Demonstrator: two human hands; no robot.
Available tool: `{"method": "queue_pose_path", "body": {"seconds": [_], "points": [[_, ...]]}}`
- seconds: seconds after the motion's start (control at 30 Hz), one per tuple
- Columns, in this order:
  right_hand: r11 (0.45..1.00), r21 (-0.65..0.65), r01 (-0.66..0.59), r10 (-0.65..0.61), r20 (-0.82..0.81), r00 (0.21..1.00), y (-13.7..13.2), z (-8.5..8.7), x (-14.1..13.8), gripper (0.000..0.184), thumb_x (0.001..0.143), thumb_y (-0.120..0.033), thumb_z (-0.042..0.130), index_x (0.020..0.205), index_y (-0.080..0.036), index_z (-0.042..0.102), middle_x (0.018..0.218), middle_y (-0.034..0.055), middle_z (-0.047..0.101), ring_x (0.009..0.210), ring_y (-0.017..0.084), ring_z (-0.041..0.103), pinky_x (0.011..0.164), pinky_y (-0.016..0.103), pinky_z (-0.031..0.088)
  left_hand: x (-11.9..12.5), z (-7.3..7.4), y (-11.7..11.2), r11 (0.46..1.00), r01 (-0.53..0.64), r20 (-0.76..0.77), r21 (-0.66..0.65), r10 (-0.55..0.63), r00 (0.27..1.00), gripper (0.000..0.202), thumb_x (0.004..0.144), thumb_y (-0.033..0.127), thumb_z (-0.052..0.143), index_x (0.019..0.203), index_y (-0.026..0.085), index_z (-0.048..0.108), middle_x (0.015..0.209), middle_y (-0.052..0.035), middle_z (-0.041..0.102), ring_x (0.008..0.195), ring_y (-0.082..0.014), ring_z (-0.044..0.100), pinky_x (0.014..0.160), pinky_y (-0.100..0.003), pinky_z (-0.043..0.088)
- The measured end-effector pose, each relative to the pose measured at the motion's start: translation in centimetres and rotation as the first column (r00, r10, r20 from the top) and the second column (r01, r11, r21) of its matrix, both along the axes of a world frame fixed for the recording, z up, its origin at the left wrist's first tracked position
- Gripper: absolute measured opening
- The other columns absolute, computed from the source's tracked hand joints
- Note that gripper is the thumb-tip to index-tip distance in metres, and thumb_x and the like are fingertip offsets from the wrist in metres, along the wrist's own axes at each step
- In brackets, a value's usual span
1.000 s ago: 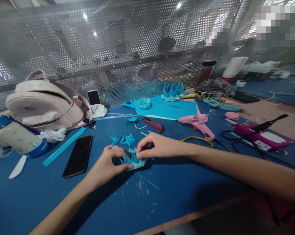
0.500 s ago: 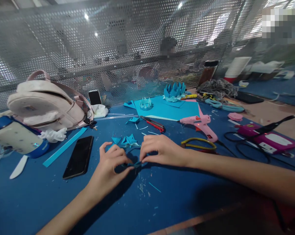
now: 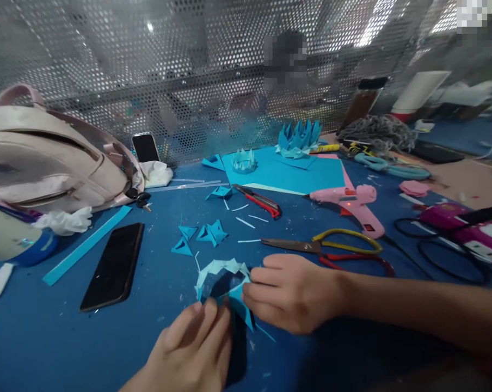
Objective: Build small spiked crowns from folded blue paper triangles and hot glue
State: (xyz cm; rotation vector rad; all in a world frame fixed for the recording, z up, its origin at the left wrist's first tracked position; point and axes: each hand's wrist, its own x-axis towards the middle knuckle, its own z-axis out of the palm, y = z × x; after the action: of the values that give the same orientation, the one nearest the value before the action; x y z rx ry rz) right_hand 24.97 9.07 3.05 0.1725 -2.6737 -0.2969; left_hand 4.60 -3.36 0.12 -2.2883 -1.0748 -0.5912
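Observation:
A light blue ring of folded paper [image 3: 217, 267] lies on its side or flat on the blue table, with a darker blue folded point [image 3: 241, 306] at its near right. My left hand [image 3: 195, 343] pinches the ring's near edge, its fingertips partly hidden. My right hand [image 3: 297, 294] has its fingers closed on the ring's right side. Just beyond the ring lie several loose folded blue paper pieces [image 3: 213, 232]. Yellow-and-red-handled scissors [image 3: 297, 245] rest beyond my right hand.
A pink glue gun [image 3: 348, 198] and a red craft knife [image 3: 260, 201] lie farther back. Blue sheets [image 3: 266, 174] bear a small paper crown [image 3: 244, 161] and a larger one [image 3: 298, 139]. A black phone [image 3: 113, 264], blue strip [image 3: 86, 245] and backpack [image 3: 58, 158] are at left.
Both hands have come nearer, the left turning knuckles-up. The folded paper ring now shows plainly between them. The right arm has moved off the scissors, and the view has shifted closer.

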Motion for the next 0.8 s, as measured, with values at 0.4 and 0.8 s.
{"method": "queue_pose_path", "body": {"seconds": [0.4,0.8], "points": [[0.993,-0.025,0.111,-0.110,0.057,0.992,-0.6,0.1,-0.1,0.023,0.091,-0.012,0.050,0.076,-0.016,0.068,0.060,0.0007,0.053,0.056,0.015,0.041,0.048,0.034,0.020,-0.1,0.3,-0.3,0.998,0.006,-0.028,-0.061,-0.008,1.000,0.045,0.097,0.009,0.031,0.092,0.018,0.075,0.084,-0.0016,0.077,0.089,-0.0140,0.063,0.097,-0.025,0.033],[0.994,0.010,0.106,-0.106,0.036,0.994,-0.8,-0.2,-0.1,0.021,0.090,-0.010,0.049,0.078,-0.016,0.065,0.061,0.0003,0.051,0.057,0.016,0.043,0.050,0.033,0.017,0.1,0.8,-0.1,0.998,0.031,0.043,-0.051,-0.029,0.999,0.047,0.100,0.010,0.030,0.082,0.019,0.073,0.079,-0.0014,0.077,0.086,-0.0138,0.065,0.106,-0.027,0.027]]}}
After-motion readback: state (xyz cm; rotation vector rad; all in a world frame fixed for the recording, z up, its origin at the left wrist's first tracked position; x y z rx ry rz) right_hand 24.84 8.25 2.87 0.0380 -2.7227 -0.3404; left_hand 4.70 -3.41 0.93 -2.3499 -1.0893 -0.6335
